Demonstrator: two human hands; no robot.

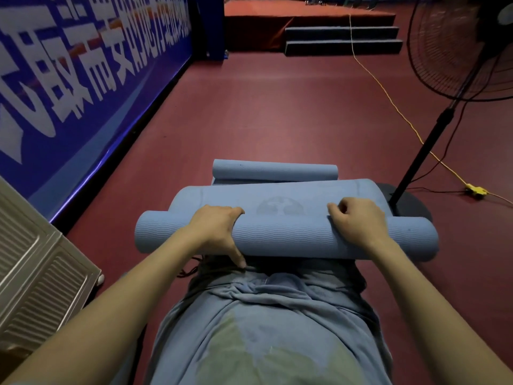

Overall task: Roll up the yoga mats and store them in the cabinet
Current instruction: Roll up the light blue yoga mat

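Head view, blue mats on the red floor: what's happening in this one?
A person is rolling up a blue yoga mat. The left hand and right hand both grip the roll, fingers curled over its top. A larger mat lies just beyond it, and a third rolled mat lies farther out. A pale cabinet stands at the left, a standing fan at the right. No mat is stored yet.

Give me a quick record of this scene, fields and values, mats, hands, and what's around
near mat: blue, rolled, lying crosswise in front of the person
left hand: curled over the roll, thumb underneath
right hand: fingers curled on top of the roll
middle mat: blue, rolled, just beyond
far mat: blue, partly rolled
floor: dark red
fan: standing at right
banner: blue, along the left
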